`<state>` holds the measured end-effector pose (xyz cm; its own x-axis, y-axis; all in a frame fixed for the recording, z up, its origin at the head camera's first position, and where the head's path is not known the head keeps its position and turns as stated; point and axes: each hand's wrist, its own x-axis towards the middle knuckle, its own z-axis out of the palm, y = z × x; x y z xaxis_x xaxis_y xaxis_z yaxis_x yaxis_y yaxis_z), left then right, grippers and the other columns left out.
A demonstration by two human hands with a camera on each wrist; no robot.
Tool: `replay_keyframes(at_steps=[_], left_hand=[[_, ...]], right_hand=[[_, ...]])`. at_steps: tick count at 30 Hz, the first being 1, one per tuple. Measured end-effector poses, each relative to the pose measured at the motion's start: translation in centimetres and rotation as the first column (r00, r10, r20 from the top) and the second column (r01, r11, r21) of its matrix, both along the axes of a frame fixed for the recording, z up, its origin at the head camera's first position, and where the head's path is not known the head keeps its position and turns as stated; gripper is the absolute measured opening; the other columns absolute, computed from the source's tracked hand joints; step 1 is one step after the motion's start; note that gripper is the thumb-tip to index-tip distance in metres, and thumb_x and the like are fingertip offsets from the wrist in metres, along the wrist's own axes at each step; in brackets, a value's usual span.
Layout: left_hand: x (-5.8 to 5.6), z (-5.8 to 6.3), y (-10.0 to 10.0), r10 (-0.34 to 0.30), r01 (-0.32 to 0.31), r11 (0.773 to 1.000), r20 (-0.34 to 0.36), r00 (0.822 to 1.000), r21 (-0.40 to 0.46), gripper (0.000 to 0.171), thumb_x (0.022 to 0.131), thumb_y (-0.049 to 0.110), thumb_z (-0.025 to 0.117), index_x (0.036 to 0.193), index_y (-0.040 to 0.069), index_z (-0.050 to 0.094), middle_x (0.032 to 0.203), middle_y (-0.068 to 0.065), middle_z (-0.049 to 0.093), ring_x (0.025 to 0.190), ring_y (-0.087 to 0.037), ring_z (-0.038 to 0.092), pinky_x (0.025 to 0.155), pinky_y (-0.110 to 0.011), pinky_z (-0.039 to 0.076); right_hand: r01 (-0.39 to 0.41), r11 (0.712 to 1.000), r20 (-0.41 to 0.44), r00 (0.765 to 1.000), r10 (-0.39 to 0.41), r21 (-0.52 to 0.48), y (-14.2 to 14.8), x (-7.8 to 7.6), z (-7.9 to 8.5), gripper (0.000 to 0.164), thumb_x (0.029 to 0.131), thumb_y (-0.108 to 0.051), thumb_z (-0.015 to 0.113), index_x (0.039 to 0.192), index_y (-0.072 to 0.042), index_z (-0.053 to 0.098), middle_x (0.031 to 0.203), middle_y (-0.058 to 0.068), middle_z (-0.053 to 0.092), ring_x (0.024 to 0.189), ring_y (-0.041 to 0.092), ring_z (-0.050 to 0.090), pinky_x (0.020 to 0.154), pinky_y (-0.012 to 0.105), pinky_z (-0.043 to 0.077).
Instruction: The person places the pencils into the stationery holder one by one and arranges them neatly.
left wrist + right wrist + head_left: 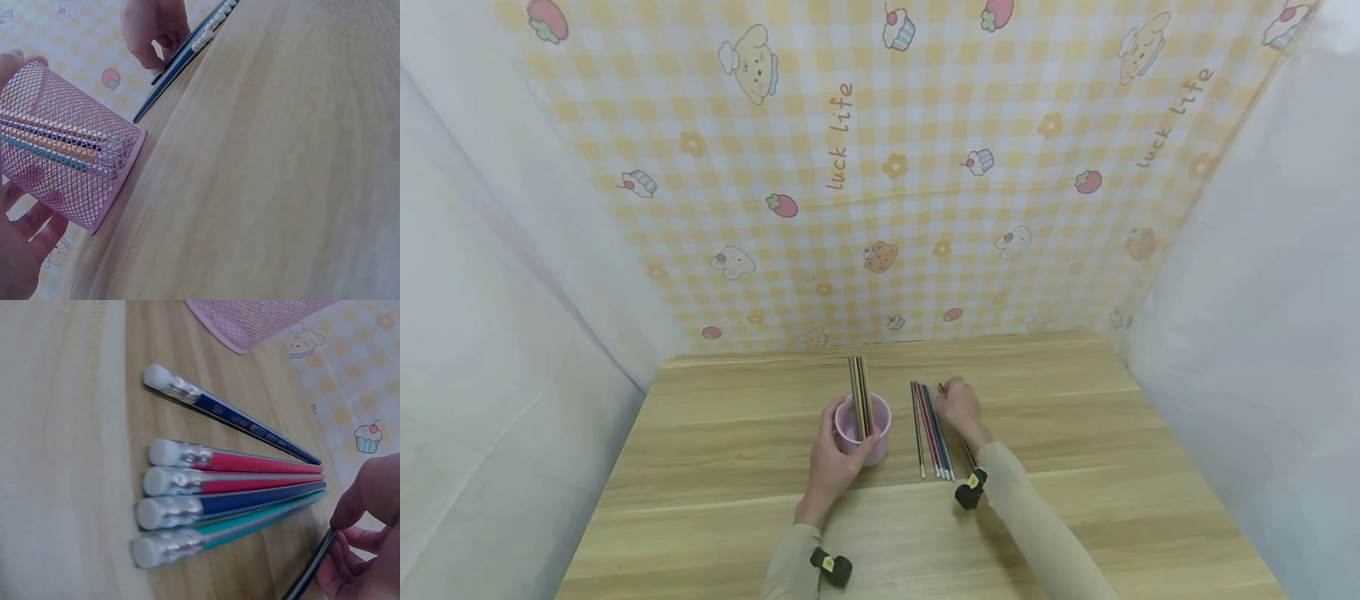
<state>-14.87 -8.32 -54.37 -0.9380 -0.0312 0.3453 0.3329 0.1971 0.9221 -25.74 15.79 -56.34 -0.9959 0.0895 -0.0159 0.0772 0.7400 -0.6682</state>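
A pink mesh pencil cup [878,452] stands upright on the table, gripped at its side by my left hand [832,462]. Several pencils [859,385] lean together in the cup, and their colours show through the mesh in the left wrist view. To the cup's right, my right hand [961,408] pinches a dark pencil [310,569] between thumb and fingers. Beside that hand lies a row of pencils with white erasers: two red pencils [269,463], a blue pencil [244,504] and a teal pencil [250,524]. A dark blue pencil [244,424] lies slightly apart, nearer the cup.
The wood-grain table [715,467] meets a yellow checked cloth [925,192] at its back edge. White sheets hang at the left [497,317] and right [1255,333]. Each sleeve carries a small black wrist camera [831,567].
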Motion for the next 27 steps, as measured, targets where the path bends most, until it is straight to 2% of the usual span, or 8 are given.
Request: replay_keyframes(at_steps=[2,4,7,9,11,12,21,27], left_hand=[[0.0,0.0,0.0,-0.002,0.002,1.000,0.001,1.000,0.000,0.081,0.080,0.014,0.085,0.148,-0.001,0.043,0.140,-0.026,0.056,0.123,-0.048,0.059,0.099,-0.065,0.050],[0.0,-0.1,0.1,-0.003,0.003,1.000,0.004,1.000,-0.003,0.080,0.080,0.014,0.085,0.148,0.001,0.043,0.141,-0.026,0.057,0.124,-0.048,0.059,0.099,-0.065,0.050],[0.0,-0.1,0.1,0.000,0.000,1.000,0.005,1.000,0.002,0.080,0.080,0.014,0.084,0.148,0.001,0.043,0.141,-0.025,0.056,0.123,-0.048,0.059,0.099,-0.065,0.050],[0.0,-0.1,0.0,0.000,0.000,1.000,0.005,1.000,0.007,0.081,0.080,0.013,0.084,0.148,-0.001,0.043,0.141,-0.025,0.056,0.124,-0.048,0.058,0.100,-0.065,0.049],[0.0,0.0,0.0,-0.001,0.001,1.000,0.009,1.000,0.010,0.081,0.080,0.013,0.084,0.148,-0.002,0.043,0.141,-0.025,0.056,0.124,-0.048,0.058,0.100,-0.065,0.049],[0.0,0.0,0.0,-0.002,0.001,1.000,0.012,1.000,0.010,0.081,0.080,0.014,0.084,0.148,-0.001,0.043,0.141,-0.025,0.056,0.124,-0.048,0.058,0.101,-0.065,0.049],[0.1,0.1,0.0,-0.006,0.006,1.000,0.012,1.000,0.010,0.082,0.080,0.013,0.084,0.148,-0.004,0.042,0.142,-0.027,0.055,0.125,-0.049,0.057,0.102,-0.065,0.048],[0.1,0.3,-0.1,-0.003,0.003,1.000,0.029,1.000,-0.008,0.081,0.080,0.015,0.085,0.149,0.005,0.043,0.142,-0.025,0.056,0.126,-0.047,0.057,0.103,-0.064,0.048]], right_hand=[[-0.012,0.999,-0.004,1.000,0.012,-0.033,0.3,-0.2,0.2,0.016,0.078,0.003,0.050,0.066,-0.007,0.046,0.055,-0.002,0.036,0.046,0.010,0.030,0.042,0.023,0.024],[-0.029,0.998,-0.002,1.000,0.029,-0.057,0.5,-0.4,0.4,0.020,0.078,0.004,0.046,0.064,-0.009,0.038,0.054,-0.002,0.029,0.045,0.010,0.024,0.042,0.024,0.020],[-0.033,0.997,0.022,0.999,0.034,-0.074,0.9,-0.7,0.7,0.007,0.084,0.001,0.046,0.079,-0.001,0.051,0.062,0.006,0.047,0.047,0.010,0.032,0.042,0.022,0.026],[-0.030,0.996,0.029,0.999,0.032,-0.082,1.0,-0.8,1.0,0.019,0.087,-0.001,0.048,0.098,0.009,0.059,0.076,0.016,0.060,0.049,0.011,0.038,0.044,0.022,0.032],[-0.020,0.996,0.036,0.999,0.023,-0.091,1.0,-0.9,1.2,0.035,0.091,-0.004,0.051,0.121,0.013,0.055,0.093,0.024,0.067,0.053,0.012,0.045,0.047,0.023,0.038],[-0.019,0.995,0.033,0.999,0.022,-0.095,1.0,-0.9,1.4,0.039,0.092,-0.006,0.052,0.126,0.014,0.053,0.098,0.027,0.069,0.054,0.012,0.047,0.049,0.023,0.040],[-0.017,0.988,0.014,1.000,0.020,-0.151,0.6,-0.6,3.5,0.041,0.095,-0.011,0.053,0.130,0.011,0.054,0.108,0.028,0.071,0.065,0.017,0.060,0.055,0.024,0.048],[-0.020,0.977,-0.023,1.000,0.015,-0.213,0.5,-0.7,4.4,0.043,0.092,-0.009,0.052,0.131,0.009,0.053,0.089,0.019,0.068,0.055,0.010,0.048,0.050,0.023,0.041]])
